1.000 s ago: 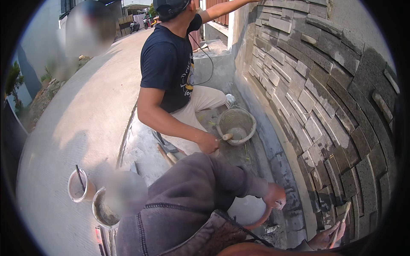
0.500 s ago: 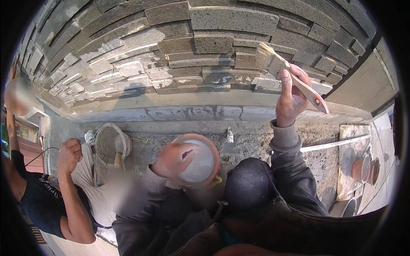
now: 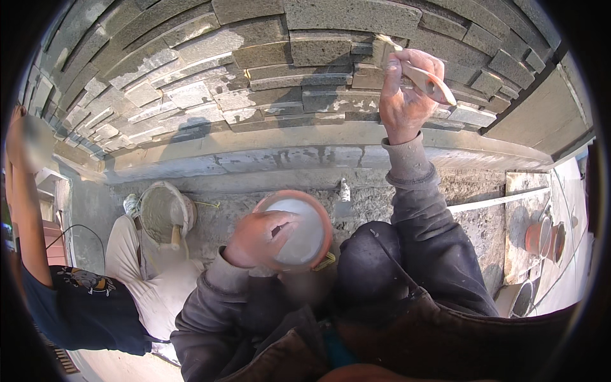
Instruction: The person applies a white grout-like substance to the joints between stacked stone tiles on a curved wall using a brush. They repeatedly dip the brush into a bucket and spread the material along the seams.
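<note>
My left hand (image 3: 258, 239) grips the rim of a small orange bowl (image 3: 318, 219) holding pale grey liquid, held in front of my chest. My right hand (image 3: 402, 95) is raised to the stone-clad wall (image 3: 267, 70) and holds a wooden-handled paintbrush (image 3: 428, 81). The brush's tip rests against a grey stone strip near the top of the wall. Grey sleeves cover both my forearms.
Another person in a dark shirt and light trousers (image 3: 137, 267) crouches at my left, an arm raised toward the wall. A mortar bucket (image 3: 162, 210) with a trowel stands beside them. Orange pots (image 3: 544, 235) and a white strip (image 3: 496, 200) lie at the right on the concrete ledge.
The view has swung from the street and the co-worker onto the wall. My right hand with the brush has moved left and closer to the stones; the bowl stays in my left hand.
</note>
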Action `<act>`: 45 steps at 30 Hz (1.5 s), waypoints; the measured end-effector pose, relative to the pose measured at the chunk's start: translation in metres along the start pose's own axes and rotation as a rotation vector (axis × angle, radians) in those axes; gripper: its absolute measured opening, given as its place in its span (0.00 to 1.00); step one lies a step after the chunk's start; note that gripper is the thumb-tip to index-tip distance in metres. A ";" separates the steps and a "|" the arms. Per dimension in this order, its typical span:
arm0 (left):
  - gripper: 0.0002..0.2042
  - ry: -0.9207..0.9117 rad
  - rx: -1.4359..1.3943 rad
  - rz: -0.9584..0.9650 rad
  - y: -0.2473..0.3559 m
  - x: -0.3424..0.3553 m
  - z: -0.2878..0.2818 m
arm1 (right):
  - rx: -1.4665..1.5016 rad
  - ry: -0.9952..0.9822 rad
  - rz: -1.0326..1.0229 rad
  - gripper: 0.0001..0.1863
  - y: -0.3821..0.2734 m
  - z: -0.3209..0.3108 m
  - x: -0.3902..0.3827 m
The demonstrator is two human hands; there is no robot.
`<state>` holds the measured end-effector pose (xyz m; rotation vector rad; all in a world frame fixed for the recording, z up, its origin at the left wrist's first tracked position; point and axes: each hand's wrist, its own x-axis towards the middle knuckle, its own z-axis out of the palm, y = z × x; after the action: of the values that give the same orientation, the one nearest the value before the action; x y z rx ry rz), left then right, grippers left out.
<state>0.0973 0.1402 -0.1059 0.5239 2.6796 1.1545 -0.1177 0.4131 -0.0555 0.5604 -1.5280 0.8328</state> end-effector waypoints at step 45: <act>0.14 0.005 -0.134 0.151 0.014 -0.019 -0.007 | 0.700 -1.744 -0.179 0.10 -0.090 0.016 -0.267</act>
<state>0.1161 0.1374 -0.0903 0.7118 2.5807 1.3648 -0.0228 0.3124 -0.3011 2.3065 -2.5627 0.6486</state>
